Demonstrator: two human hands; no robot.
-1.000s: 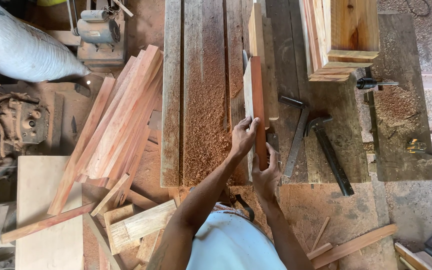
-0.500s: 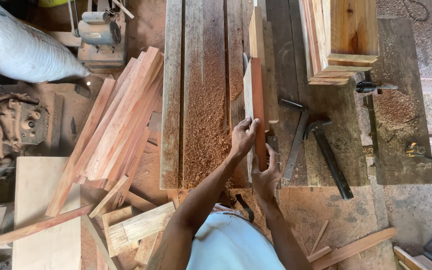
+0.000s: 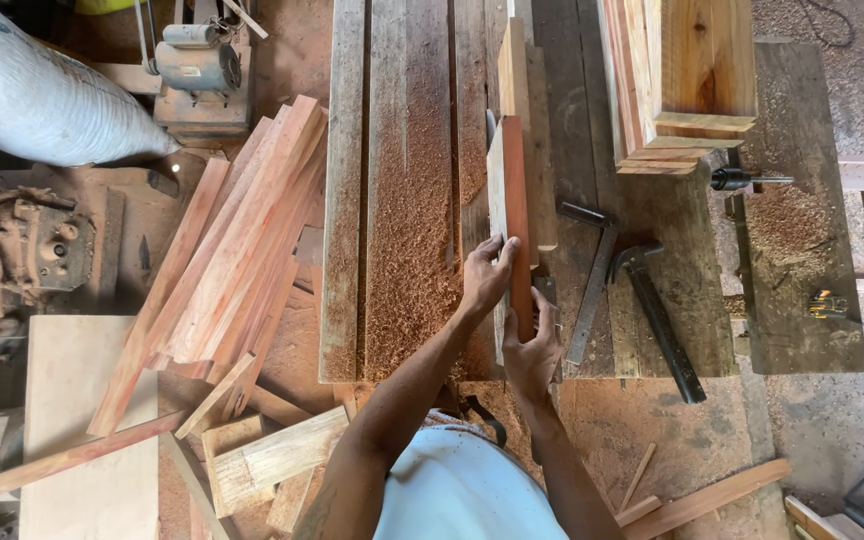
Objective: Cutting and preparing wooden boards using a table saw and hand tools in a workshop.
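A narrow reddish wood strip stands on edge on the plank workbench, running away from me. My left hand presses against its left side, fingers spread along the wood. At the near end my right hand grips the strip from the right. Sawdust covers the bench to the left of the hands.
A claw hammer and a metal square lie just right of the strip. A stack of pale boards sits at the bench's far right. Reddish planks lean left of the bench, offcuts on the floor, a motor beyond.
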